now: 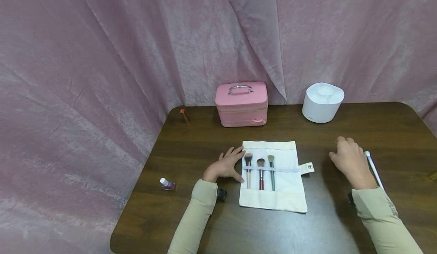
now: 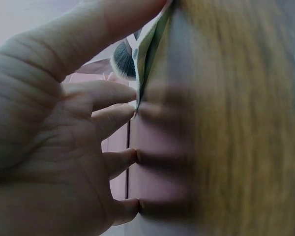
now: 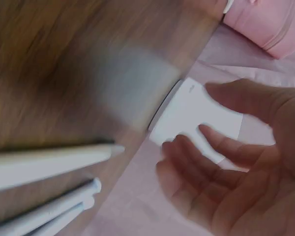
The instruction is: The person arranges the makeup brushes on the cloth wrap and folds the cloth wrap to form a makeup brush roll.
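A white fabric brush roll (image 1: 290,200) lies unrolled on the table, three makeup brushes (image 1: 261,164) under its elastic band. My left hand (image 1: 224,166) is at the roll's left edge, fingers spread and thumb on that edge; in the left wrist view, fingertips (image 2: 130,210) touch the tabletop. To the right of the roll, my right hand (image 1: 351,164) is above the table, holding nothing, its fingers loosely bent. Just right of it lies a slim white stick-like item (image 1: 374,170). Several pale sticks (image 3: 49,164) show in the right wrist view; their kind is unclear.
At the back stand a pink vanity case (image 1: 242,111) and a white container (image 1: 321,108). A purple nail polish bottle (image 1: 167,184) lies to the left, and a thin red-topped tube (image 1: 184,116) is near the back left corner. A pink curtain (image 1: 136,56) hangs behind the table.
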Demonstrator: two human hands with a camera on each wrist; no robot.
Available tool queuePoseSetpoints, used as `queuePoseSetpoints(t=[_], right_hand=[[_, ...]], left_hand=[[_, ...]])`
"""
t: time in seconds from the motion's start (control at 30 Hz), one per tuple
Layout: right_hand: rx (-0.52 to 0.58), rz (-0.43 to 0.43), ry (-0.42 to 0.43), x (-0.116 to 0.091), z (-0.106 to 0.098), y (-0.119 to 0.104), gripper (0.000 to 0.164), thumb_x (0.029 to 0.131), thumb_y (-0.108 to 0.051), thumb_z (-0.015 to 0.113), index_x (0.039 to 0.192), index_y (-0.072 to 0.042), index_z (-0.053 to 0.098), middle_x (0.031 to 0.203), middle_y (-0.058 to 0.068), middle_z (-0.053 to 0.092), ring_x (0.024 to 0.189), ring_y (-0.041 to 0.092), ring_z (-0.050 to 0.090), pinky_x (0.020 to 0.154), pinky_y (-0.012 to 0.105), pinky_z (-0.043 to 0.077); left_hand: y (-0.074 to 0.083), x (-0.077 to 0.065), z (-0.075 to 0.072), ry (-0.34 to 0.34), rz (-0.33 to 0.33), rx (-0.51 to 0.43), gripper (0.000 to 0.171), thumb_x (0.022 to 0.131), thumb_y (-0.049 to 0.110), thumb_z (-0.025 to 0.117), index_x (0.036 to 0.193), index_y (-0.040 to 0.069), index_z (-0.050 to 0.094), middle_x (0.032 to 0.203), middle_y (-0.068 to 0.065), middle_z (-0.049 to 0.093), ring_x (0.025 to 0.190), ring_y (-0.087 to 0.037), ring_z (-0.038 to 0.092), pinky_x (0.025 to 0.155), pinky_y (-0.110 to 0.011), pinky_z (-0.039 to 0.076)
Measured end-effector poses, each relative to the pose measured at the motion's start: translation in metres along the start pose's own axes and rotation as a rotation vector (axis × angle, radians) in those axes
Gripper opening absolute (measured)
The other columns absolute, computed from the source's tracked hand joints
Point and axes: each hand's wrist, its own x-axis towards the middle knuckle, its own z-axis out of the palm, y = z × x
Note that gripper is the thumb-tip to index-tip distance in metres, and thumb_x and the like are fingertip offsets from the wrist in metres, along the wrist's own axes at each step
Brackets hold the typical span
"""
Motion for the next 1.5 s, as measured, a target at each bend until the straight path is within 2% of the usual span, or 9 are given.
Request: queuePoseSetpoints(t=[0.17,0.33,0.6,0.8,0.93,1.1,1.23,1.4,1.5], right_hand=[[-0.057,0.051,-0.006,-0.003,-0.001,0.014,0.031,0.081,-0.003,0.064,0.094,0.022,0.051,0.088,0.045,0.050,0.078,0.065,0.053,0.061,0.068,0.042],[-0.063,0.107,-0.095,-0.002,-0.004,0.024,0.026,0.083,-0.005,0.061,0.088,0.019,0.052,0.090,0.048,0.053,0.076,0.064,0.054,0.059,0.065,0.044],[-0.058,0.128,-0.194,-0.003,-0.009,0.031,0.019,0.083,-0.004,0.061,0.085,0.014,0.055,0.088,0.047,0.055,0.076,0.061,0.056,0.058,0.062,0.045],[-0.040,0.117,-0.177,-0.003,-0.008,0.032,0.020,0.083,-0.002,0.060,0.087,0.014,0.049,0.087,0.046,0.053,0.080,0.065,0.054,0.062,0.064,0.045],[-0.025,0.105,-0.173,-0.003,-0.009,0.030,0.026,0.082,-0.001,0.059,0.094,0.018,0.046,0.086,0.047,0.052,0.080,0.066,0.053,0.063,0.065,0.045],[0.015,0.092,-0.175,-0.002,-0.012,0.024,0.038,0.083,-0.003,0.064,0.104,0.021,0.043,0.078,0.035,0.053,0.072,0.055,0.055,0.061,0.059,0.045],[0.051,0.072,-0.151,0.000,-0.013,0.016,0.045,0.084,-0.004,0.068,0.113,0.023,0.047,0.081,0.031,0.060,0.073,0.046,0.059,0.062,0.054,0.047],[0.142,0.036,-0.137,0.003,-0.016,0.005,0.042,0.086,-0.004,0.068,0.116,0.022,0.052,0.090,0.031,0.067,0.078,0.043,0.065,0.062,0.050,0.050],[0.180,0.019,-0.095,0.003,-0.016,-0.002,0.038,0.086,-0.004,0.068,0.113,0.020,0.057,0.091,0.030,0.069,0.080,0.043,0.065,0.062,0.043,0.049]], left_hand=[[0.001,0.000,0.000,-0.006,-0.002,0.002,0.106,0.077,0.024,0.091,0.161,0.012,0.027,0.170,0.000,0.010,0.155,-0.030,-0.003,0.118,-0.061,0.001],[0.002,0.000,0.000,-0.002,0.002,0.010,0.106,0.077,0.025,0.091,0.161,0.012,0.027,0.170,-0.001,0.010,0.155,-0.030,-0.002,0.118,-0.062,0.002],[0.000,0.000,0.002,-0.004,-0.003,0.003,0.106,0.077,0.025,0.091,0.161,0.013,0.027,0.170,0.001,0.009,0.155,-0.029,-0.003,0.119,-0.061,0.002],[-0.001,0.000,0.003,-0.003,0.001,0.016,0.105,0.077,0.025,0.091,0.161,0.013,0.029,0.170,0.000,0.010,0.155,-0.029,-0.001,0.118,-0.062,0.002],[-0.001,0.000,0.004,-0.002,-0.002,0.015,0.105,0.077,0.025,0.091,0.161,0.012,0.029,0.170,0.000,0.010,0.155,-0.029,-0.001,0.118,-0.062,0.003],[0.000,0.000,0.003,-0.004,-0.004,0.007,0.106,0.076,0.024,0.091,0.161,0.012,0.029,0.170,0.000,0.010,0.155,-0.029,-0.001,0.118,-0.062,0.002],[0.000,0.001,0.002,-0.002,-0.012,0.007,0.106,0.076,0.024,0.092,0.161,0.012,0.030,0.170,0.000,0.011,0.155,-0.028,-0.001,0.119,-0.062,0.002],[-0.001,0.002,0.003,0.002,-0.025,0.019,0.106,0.076,0.025,0.092,0.161,0.014,0.030,0.170,0.002,0.010,0.155,-0.027,-0.001,0.119,-0.061,0.003],[0.000,0.002,0.002,0.001,-0.025,0.020,0.106,0.076,0.025,0.092,0.161,0.014,0.030,0.170,0.002,0.010,0.155,-0.028,-0.001,0.119,-0.061,0.002]])
